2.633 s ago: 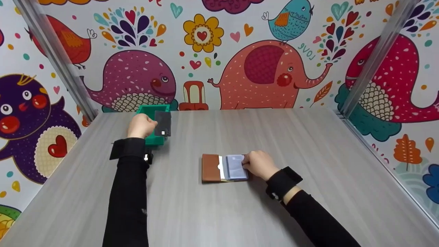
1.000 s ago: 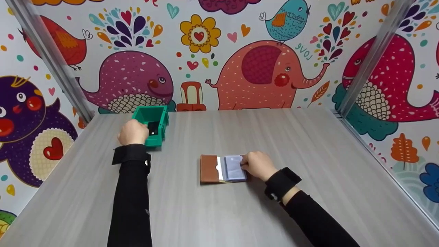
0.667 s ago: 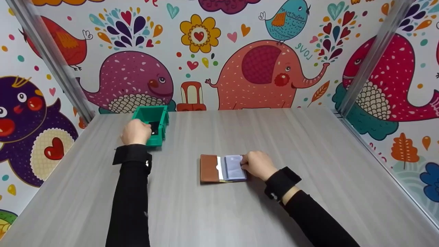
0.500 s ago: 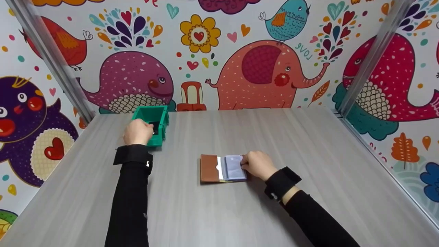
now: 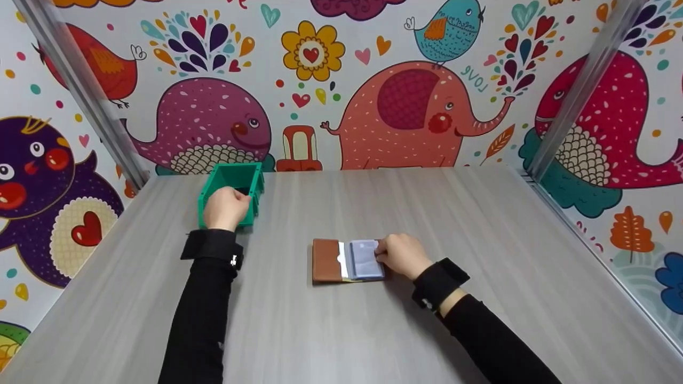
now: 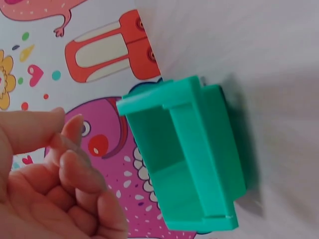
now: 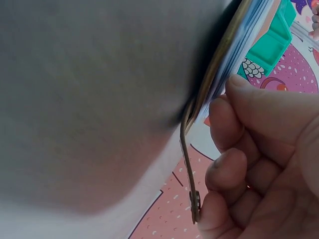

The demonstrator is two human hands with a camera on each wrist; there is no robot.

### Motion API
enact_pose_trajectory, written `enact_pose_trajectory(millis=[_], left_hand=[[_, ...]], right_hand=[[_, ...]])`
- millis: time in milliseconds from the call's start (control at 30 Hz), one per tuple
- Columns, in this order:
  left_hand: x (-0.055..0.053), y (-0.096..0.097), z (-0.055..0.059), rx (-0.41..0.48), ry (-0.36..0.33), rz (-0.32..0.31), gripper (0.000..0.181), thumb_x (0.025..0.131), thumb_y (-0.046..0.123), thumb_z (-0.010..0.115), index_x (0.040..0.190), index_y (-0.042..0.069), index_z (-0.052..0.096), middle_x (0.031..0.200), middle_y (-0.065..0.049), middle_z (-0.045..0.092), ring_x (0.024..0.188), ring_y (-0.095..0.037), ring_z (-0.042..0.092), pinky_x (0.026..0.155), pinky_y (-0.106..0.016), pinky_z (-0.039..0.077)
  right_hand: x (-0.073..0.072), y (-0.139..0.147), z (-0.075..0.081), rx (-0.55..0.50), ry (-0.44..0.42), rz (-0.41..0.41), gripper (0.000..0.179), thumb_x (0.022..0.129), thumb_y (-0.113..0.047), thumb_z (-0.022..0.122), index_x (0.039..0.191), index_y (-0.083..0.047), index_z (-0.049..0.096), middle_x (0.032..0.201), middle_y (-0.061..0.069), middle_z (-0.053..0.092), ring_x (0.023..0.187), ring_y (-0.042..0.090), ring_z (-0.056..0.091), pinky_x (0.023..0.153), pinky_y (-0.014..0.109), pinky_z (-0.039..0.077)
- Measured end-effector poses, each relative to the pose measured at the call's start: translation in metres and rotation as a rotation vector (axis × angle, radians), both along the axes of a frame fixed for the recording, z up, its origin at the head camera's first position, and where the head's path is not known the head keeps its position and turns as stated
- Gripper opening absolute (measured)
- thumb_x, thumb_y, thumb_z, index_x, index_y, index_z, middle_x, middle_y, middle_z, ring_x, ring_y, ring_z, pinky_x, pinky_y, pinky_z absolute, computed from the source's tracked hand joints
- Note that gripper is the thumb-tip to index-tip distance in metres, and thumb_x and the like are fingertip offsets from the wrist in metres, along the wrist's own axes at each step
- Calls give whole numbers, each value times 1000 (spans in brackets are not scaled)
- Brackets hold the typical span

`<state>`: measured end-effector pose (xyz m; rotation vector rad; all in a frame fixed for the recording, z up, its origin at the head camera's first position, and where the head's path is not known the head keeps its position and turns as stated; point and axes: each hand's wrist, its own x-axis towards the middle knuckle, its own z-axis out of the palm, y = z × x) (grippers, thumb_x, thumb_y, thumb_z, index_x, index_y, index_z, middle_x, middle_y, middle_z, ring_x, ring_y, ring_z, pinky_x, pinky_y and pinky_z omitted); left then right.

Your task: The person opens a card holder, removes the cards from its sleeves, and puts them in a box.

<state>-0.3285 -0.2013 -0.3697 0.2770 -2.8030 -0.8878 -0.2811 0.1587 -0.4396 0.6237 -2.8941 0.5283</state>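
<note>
My left hand (image 5: 227,209) is over the green bin (image 5: 235,175), its fingers loosely curled with nothing between them; the left wrist view shows the thumb near the index finger. Part of a black card (image 5: 244,190) shows inside the bin behind the hand; the rest of it is hidden. On the table, a brown card holder (image 5: 326,260) lies spread, with clear plastic sleeves (image 5: 365,261) on its right half. My right hand (image 5: 404,256) pinches the right edge of these sleeves. In the right wrist view, a thin flap with a snap button (image 7: 195,199) sticks out by the fingers.
The grey wood-grain table (image 5: 299,330) reaches back to a cartoon-printed wall (image 5: 315,106). Metal posts (image 5: 80,90) stand at the corners. The bin is close to the back wall, left of the card holder.
My left hand held the black card over the bin; the card now lies inside and the hand has let go, shifting slightly right. My right hand has stayed at the card holder.
</note>
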Motion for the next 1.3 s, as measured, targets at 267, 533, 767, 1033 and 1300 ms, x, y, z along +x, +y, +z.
enact_pose_trajectory(millis=[267,533,767,1033,1300], left_hand=[[0,16,-11,-10,76,-62,25,96,22,61,77,6,65,73,-9,62,66,-25,55,61,-37,41],[3,35,-20,-31,96,-126,21,93,20,62,79,6,69,85,-12,69,74,-28,60,65,-42,46],[11,58,-27,-69,106,-204,18,93,20,65,88,4,71,87,-11,69,78,-29,63,72,-45,49],[25,81,-32,-113,89,-288,15,90,20,69,86,6,71,82,-7,69,73,-25,62,73,-45,49],[34,93,-38,-109,61,-351,10,87,16,70,80,8,70,76,-3,66,64,-19,57,63,-39,48]], right_hand=[[-1,2,-1,21,46,25,9,79,-6,81,88,-8,80,87,7,74,80,31,69,70,46,53],[-1,2,0,15,39,6,8,79,-7,81,87,-9,81,86,6,74,79,30,69,71,45,53],[0,1,0,16,43,6,9,78,-7,82,88,-8,81,87,7,74,79,30,69,71,45,53],[0,1,0,13,41,8,9,78,-6,81,87,-8,80,86,6,74,81,30,69,72,45,53],[0,2,0,-4,48,25,9,78,-5,81,86,-8,80,85,6,74,80,30,69,72,45,52]])
